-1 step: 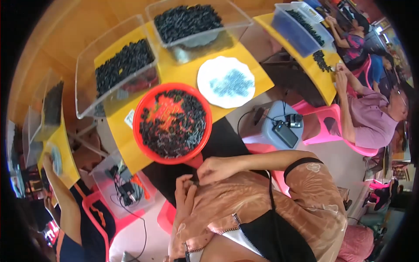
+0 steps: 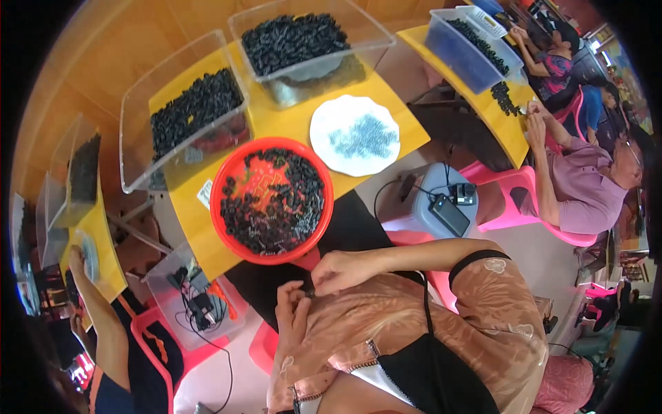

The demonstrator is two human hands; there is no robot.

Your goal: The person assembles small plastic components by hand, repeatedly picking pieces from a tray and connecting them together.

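Note:
My two hands meet in front of my chest, just on the near side of a red plastic basin (image 2: pixel 218 207). The fingers of my left hand (image 2: pixel 292 312) are curled, and a tiny dark bit seems to show at their tips. Close by, my right hand (image 2: pixel 339 271) is closed in a pinch; whatever it grips is too small or hidden to make out. Many small black parts (image 2: pixel 252 228), some mixed with small shiny bits, lie in the basin. A white scalloped plate (image 2: pixel 323 117) beyond it holds a pile of small silvery pieces (image 2: pixel 365 138).
Two clear bins (image 2: pixel 148 181) (image 2: pixel 276 96) of black parts stand on the yellow table (image 2: pixel 407 131). A blue-grey stool (image 2: pixel 414 214) carries a power bank (image 2: pixel 449 214). A clear box (image 2: pixel 165 303) holds cables. Co-workers sit at yellow tables on the left and right.
The table, basin and plate sit slightly lower in the picture, as the view has shifted a little. My hands keep nearly the same pose near my chest.

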